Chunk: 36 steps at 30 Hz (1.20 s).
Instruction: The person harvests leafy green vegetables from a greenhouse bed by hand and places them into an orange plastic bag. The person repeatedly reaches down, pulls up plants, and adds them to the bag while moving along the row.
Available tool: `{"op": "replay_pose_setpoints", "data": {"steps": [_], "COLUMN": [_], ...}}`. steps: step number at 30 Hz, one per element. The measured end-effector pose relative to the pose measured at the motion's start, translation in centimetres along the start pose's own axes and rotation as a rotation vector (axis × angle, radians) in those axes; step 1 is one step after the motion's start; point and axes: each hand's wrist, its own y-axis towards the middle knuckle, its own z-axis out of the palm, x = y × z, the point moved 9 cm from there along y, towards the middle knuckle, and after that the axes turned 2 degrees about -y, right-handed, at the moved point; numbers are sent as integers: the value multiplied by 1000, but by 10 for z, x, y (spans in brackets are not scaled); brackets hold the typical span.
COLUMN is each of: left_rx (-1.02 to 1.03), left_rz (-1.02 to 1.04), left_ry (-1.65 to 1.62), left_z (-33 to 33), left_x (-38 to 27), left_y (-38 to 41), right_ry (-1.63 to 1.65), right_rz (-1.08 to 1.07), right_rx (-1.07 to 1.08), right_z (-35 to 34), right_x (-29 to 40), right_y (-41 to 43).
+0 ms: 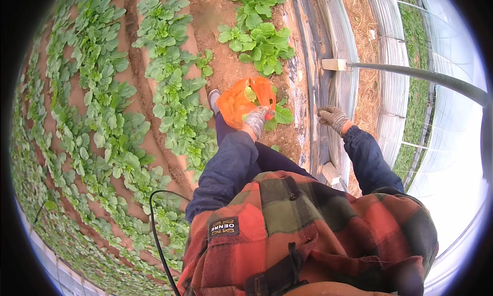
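Note:
My left hand (257, 120), in a pale knit work glove, grips the handles of an orange plastic bag (231, 103). Light green leaves (250, 93) show through the bag's mouth. Beside and partly behind the bag, a low leafy green plant (283, 115) grows from the soil. My right hand (332, 118), gloved alike, is off to the right above the dark plastic strip along the bed's edge. Its fingers are bent and nothing shows in them; their undersides are hidden.
Larger leafy plants (265, 41) grow ahead on brown soil (210, 22). Rows of leafy crops (173, 72) stretch left. At right are a wooden block (334, 64), a metal pole (420, 74), gathered plastic sheeting (389, 64) and straw (360, 30). A shoe (213, 100) stands left of the bag.

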Motion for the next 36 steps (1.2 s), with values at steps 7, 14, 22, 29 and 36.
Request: {"op": "replay_pose_setpoints", "data": {"steps": [7,14,22,29,36], "left_rx": [-86,-303,-503,-253,-196], "left_rz": [-154,-104,-227,-303,-147], "left_ry": [-242,-162,-2,261,487], "left_z": [-21,-103,-132,-104,-103], "left_x": [-28,30,25,11,5], "left_y": [28,96,104,178,175], "right_ry": [-130,-525,-747,-1014,-1109], "right_rz": [-6,-137,-338,-719,-639], "right_rx": [44,221,364,213,-64], "right_z": [15,129,306,427,489], "right_x": [54,122,140,150,152], "right_y": [61,165,342,502,531]}}
